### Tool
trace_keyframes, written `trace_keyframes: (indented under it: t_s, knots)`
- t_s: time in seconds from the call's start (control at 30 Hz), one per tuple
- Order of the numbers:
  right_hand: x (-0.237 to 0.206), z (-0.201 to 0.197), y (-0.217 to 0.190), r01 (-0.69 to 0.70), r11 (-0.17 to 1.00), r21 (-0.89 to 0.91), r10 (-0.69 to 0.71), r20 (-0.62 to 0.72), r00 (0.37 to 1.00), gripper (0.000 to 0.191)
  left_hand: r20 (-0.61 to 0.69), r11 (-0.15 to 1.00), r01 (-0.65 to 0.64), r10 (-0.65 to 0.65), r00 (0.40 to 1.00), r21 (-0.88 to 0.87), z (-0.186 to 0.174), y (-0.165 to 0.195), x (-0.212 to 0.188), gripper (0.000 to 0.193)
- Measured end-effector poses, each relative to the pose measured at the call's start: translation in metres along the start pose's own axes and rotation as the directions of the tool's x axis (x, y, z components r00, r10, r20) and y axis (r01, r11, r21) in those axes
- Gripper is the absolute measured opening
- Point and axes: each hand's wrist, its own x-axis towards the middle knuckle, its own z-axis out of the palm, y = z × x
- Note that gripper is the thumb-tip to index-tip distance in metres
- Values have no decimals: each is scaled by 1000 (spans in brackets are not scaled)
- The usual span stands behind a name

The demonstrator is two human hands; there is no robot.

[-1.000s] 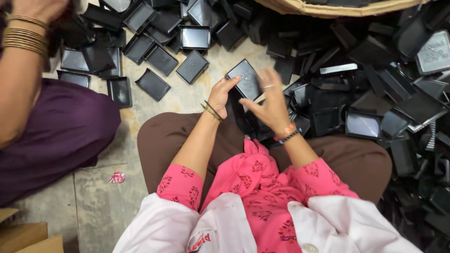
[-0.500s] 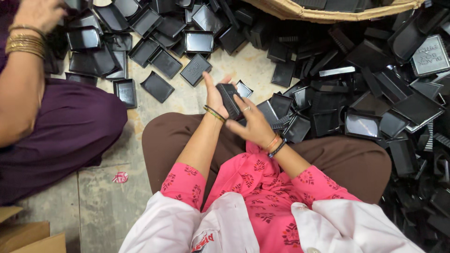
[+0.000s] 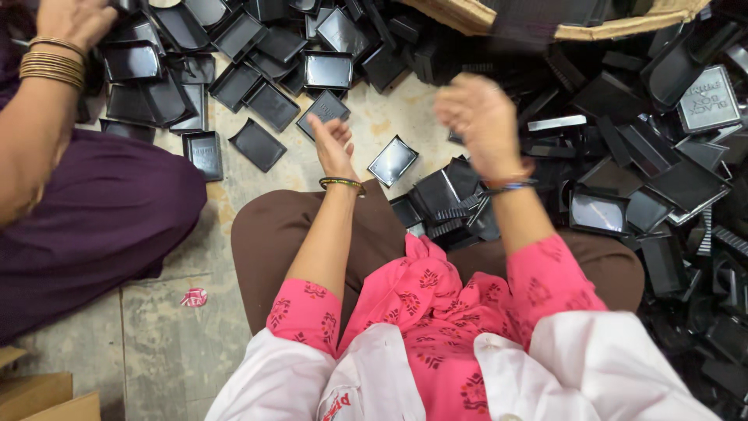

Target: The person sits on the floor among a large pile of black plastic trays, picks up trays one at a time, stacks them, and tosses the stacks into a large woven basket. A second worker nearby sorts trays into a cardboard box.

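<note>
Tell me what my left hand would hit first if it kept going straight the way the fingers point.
Probably the black tray lid lying just beyond the left hand, though its height above the floor is unclear.

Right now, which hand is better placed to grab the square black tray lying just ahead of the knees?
Probably left. The left hand is open, empty, sharp in frame, beside the square black tray. The right hand is raised higher, motion-blurred, nearer the black parts pile.

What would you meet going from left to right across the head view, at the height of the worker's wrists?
Co-worker's forearm → small black tray standing alone on the floor → left hand → single shiny tray → right hand → heap of black trays.
</note>
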Motion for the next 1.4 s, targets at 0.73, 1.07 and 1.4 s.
trace_keyframes:
  t_s: [0.73,1.07,1.4]
  knots:
    - [89,-23,35,-55,200,-978,-56,-67,996,68,390,860,489,-404,827,-147,-4,-15,-4,43]
    - [38,-2,102,117,166,-979,-87,104,991,65,175,952,306,-305,936,23,-7,-30,5,98]
    - [-51,17,128,54,948,-314,11,199,980,59,296,971,237,-236,926,33,0,-39,-2,79]
